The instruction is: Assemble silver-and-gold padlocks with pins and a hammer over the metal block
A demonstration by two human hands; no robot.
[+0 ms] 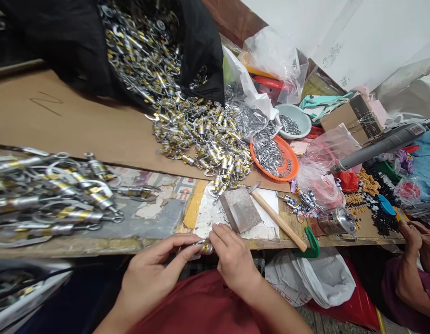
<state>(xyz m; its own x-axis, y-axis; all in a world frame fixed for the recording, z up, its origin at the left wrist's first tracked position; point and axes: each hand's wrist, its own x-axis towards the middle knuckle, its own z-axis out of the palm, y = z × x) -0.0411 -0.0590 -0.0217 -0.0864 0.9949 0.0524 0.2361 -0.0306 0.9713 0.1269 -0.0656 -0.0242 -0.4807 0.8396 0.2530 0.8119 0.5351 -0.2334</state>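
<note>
In front of the bench edge, both my hands hold a small silver keychain-like metal clip (206, 247) with a yellow band. My left hand (150, 269) grips its left end between thumb and fingers. My right hand (234, 257) has its fingers closed on the other end; the fingers hide part of the clip. Just beyond the hands stands a grey metal block (240, 211) on a white sheet (270, 227). A hammer (279, 220) with a wooden handle lies beside the block. A large pile of similar clips (204, 134) spills from a black bag (79, 51).
More clips (61, 195) lie at left. An orange plate (293, 169) and pale bowl (303, 118) hold small metal parts. A metal mug (336, 222), green clamp (311, 243) and hanging grey power tool (382, 146) are at right. Another person's hands (415, 236) work far right.
</note>
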